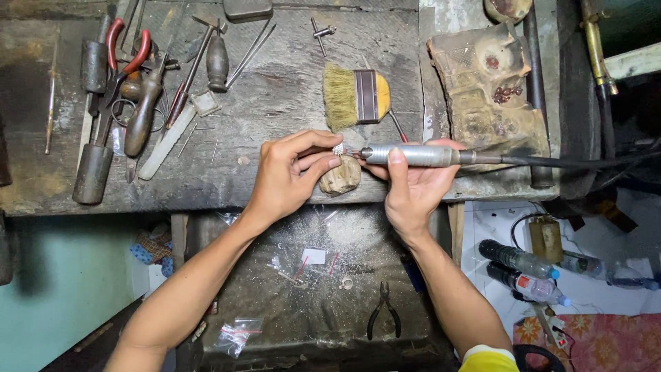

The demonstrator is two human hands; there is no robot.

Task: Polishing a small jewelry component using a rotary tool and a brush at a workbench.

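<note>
Head view: left hand (292,172) is pinching a small silvery piece (338,149) between fingertips, bracing it on a worn wooden peg (341,177) at the bench (289,96) edge. Right hand (413,182) is gripping a metal rotary handpiece (412,156), tip touching the piece. Brush (354,96) is lying just behind; pliers (383,318) are sitting below.

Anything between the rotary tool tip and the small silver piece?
Nothing visible. The left hand pinches the small silver piece over the wooden peg; the rotary handpiece in the right hand points straight at it, tip about touching.
</note>
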